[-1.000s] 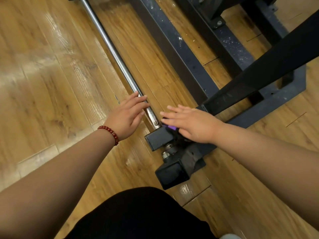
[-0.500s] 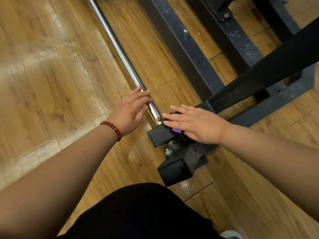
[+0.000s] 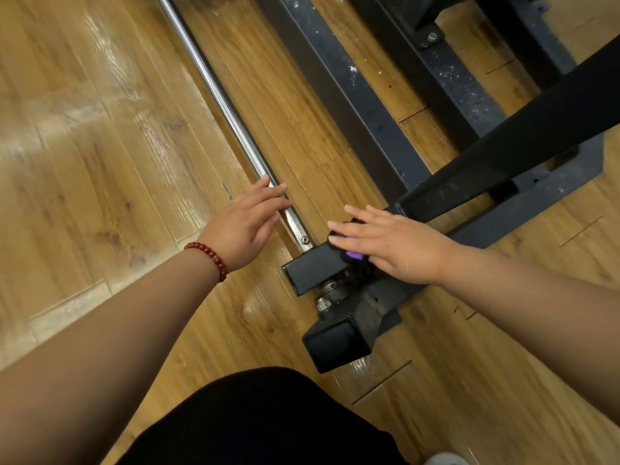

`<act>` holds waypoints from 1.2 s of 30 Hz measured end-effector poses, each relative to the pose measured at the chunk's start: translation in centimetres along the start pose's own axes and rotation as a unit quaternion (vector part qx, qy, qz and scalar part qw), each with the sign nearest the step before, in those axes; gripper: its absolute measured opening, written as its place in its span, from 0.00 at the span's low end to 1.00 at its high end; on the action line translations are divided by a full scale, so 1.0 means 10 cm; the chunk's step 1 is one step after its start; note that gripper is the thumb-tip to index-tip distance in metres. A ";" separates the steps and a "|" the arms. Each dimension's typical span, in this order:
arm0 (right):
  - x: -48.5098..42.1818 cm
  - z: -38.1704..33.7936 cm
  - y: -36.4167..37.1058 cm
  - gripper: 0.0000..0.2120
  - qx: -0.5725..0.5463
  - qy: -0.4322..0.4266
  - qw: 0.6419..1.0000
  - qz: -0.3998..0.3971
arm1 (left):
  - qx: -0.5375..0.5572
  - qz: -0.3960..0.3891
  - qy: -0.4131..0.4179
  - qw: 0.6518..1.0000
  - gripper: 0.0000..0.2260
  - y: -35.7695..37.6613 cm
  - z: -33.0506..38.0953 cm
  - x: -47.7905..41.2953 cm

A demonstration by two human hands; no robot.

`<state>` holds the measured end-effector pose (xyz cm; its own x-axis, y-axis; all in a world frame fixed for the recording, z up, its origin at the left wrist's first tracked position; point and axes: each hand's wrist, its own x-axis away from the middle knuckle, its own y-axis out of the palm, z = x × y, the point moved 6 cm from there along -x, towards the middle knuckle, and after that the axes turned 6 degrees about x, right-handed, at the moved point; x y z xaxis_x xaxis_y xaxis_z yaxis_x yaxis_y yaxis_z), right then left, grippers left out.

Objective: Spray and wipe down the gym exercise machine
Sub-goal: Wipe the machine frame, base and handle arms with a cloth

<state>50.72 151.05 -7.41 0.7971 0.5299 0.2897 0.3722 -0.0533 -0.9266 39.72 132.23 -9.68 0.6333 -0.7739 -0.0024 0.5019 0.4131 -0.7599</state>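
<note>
Head view: the left hand (image 3: 245, 226) lies flat with its fingers (image 3: 268, 199) straight and close together, gripping nothing; their tips rest across the chrome bar (image 3: 214, 92), which runs away from them up and to the left; a red bead bracelet (image 3: 209, 258) circles the wrist behind them; the right hand (image 3: 392, 246) is also flat, fingers (image 3: 355, 226) straight and slightly spread, pressing down rather than curling round anything; under those fingers and the palm sits the cloth (image 3: 354, 255), mostly hidden, a small purple patch showing below them; the cloth lies on the black square tube (image 3: 315, 268) of the machine (image 3: 339, 105), whose open end juts out to the left of the right fingertips; below the palm are a bolt (image 3: 323, 303) and a black end cap (image 3: 335, 344); beyond the fingertips dark frame beams cross the wooden floor (image 3: 84, 146); the two hands are near each other but apart
</note>
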 end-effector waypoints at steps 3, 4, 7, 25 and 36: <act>-0.16 -0.15 -0.02 0.28 -0.055 0.079 0.995 0.011 | -0.006 0.012 -0.002 1.000 0.17 0.02 0.02 0.01; -0.27 -0.28 -0.02 0.28 -0.067 0.058 0.996 0.018 | -0.008 0.014 0.001 1.000 0.17 0.02 0.03 0.01; -0.37 -0.42 0.03 0.27 -0.033 -0.019 0.999 0.004 | -0.002 -0.006 0.002 1.000 0.18 -0.01 0.02 -0.01; 0.01 0.06 0.07 0.22 -0.028 0.356 0.924 0.135 | -0.235 -0.242 -0.058 0.940 0.25 -0.02 -0.05 -0.31; 0.06 0.08 -0.02 0.24 -0.014 0.357 0.923 0.142 | -0.378 -0.393 -0.140 0.827 0.26 -0.11 0.23 -0.47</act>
<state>50.73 152.01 -7.28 0.9710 -0.2007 0.1297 0.1043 -0.1324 -0.9857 37.53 136.48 -7.30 0.4519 -0.4752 0.7550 0.3792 -0.6637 -0.6448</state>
